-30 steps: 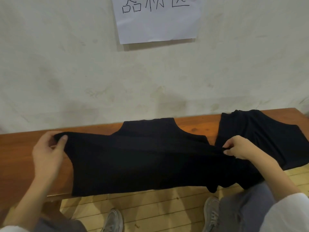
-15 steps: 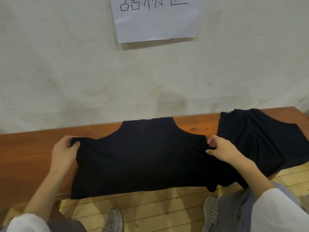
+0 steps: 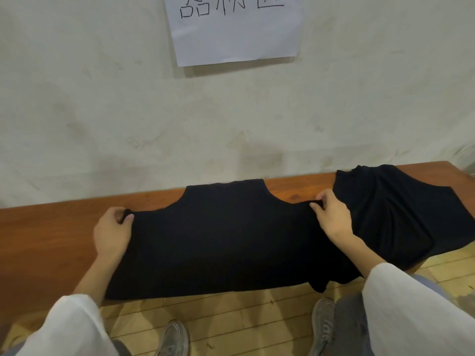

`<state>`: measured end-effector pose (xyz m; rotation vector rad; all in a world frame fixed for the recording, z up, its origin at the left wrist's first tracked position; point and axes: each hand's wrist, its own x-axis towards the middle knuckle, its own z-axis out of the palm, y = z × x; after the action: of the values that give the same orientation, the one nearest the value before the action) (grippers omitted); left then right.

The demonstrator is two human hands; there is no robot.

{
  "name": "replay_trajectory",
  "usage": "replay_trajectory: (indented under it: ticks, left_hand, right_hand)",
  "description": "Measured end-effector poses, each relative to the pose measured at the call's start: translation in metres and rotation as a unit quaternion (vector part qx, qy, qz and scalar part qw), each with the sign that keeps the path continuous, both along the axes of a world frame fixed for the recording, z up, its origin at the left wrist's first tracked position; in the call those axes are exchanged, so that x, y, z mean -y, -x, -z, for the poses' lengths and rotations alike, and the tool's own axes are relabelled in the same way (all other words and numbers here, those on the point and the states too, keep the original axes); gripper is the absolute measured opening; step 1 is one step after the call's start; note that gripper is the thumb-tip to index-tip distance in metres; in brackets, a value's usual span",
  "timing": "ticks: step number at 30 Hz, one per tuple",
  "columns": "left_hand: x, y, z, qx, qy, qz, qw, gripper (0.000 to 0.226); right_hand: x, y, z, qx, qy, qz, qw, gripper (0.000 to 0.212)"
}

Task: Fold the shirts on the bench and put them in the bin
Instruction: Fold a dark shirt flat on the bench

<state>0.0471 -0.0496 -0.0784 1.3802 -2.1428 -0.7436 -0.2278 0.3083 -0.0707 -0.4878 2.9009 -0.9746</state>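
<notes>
Both: left hand (image 3: 111,233), right hand (image 3: 331,214) pinch black shirt (image 3: 218,240) corners.

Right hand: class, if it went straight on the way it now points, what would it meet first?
The right hand, pinching the shirt at its edge, points away and slightly left. It would probably meet the bare bench behind the shirt, then the wall; depth is unclear.

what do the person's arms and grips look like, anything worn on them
Both arms wear loose white sleeves: the left sleeve and right sleeve end well short of the wrists, leaving the forearms bare. The left grip and right grip are bare too; no glove, ring or watch shows.
</notes>
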Motion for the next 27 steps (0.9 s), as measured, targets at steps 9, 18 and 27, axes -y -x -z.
replay_trajectory:
  ticks: [9, 18, 27]
  left_hand:
    - [-0.059, -0.067, 0.02, 0.116, 0.029, -0.009, 0.993, 0.025]
    - [-0.088, -0.075, -0.005, -0.072, -0.143, 0.003, 0.987, 0.024]
    - [-0.101, -0.116, -0.004, -0.128, -0.401, -0.088, 0.903, 0.029]
  right_hand:
    - [-0.036, -0.047, -0.005, 0.156, -0.072, 0.024, 0.985, 0.043]
    - [-0.044, -0.09, -0.008, 0.088, 0.089, 0.018, 0.992, 0.019]
    - [-0.07, -0.067, -0.008, 0.104, 0.022, 0.022, 0.994, 0.019]
